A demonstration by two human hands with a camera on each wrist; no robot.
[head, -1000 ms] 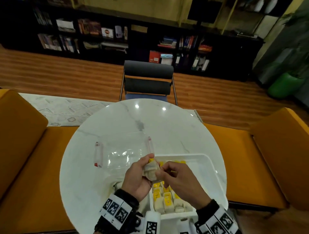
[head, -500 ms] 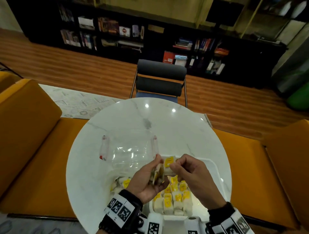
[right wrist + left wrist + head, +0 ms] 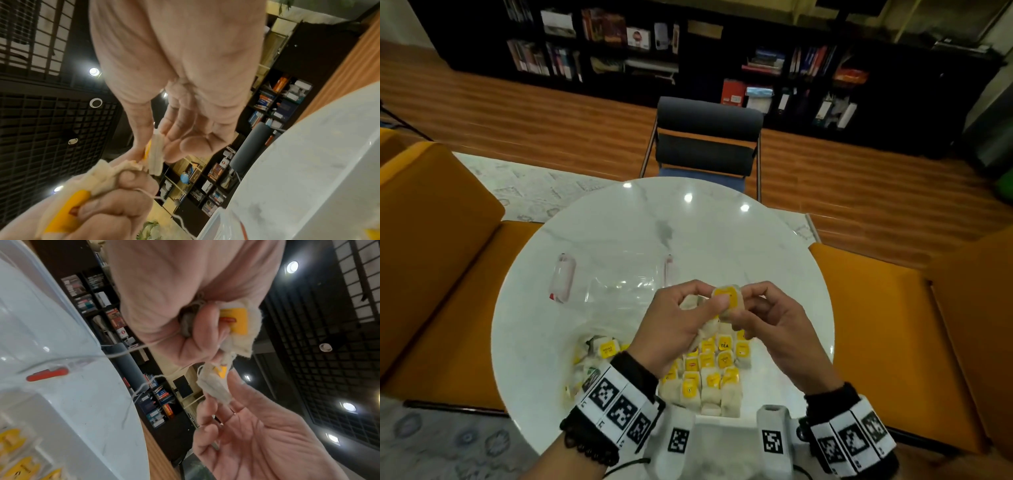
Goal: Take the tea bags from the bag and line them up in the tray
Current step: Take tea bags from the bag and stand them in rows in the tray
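Over the tray, my left hand (image 3: 707, 303) grips a small bunch of tea bags (image 3: 236, 321) in its curled fingers, strings dangling below. My right hand (image 3: 746, 301) pinches one tea bag (image 3: 729, 299) with a yellow tag between thumb and fingers, right next to the bunch. The right wrist view shows that pinched tea bag (image 3: 157, 152) edge-on. The white tray (image 3: 774, 382) lies at the near edge of the table and holds several rows of yellow-tagged tea bags (image 3: 709, 370). The clear zip bag (image 3: 616, 291) lies left of the tray with loose tea bags (image 3: 602, 349) at its near end.
The round white marble table (image 3: 688, 233) carries everything. A dark chair (image 3: 707, 144) stands at its far side. Orange seats (image 3: 431, 257) flank it left and right. Black bookshelves run along the back wall.
Both hands have risen a little above the tray. My right hand has drawn one tea bag apart from the bunch in the left hand and turned its yellow tag upward.
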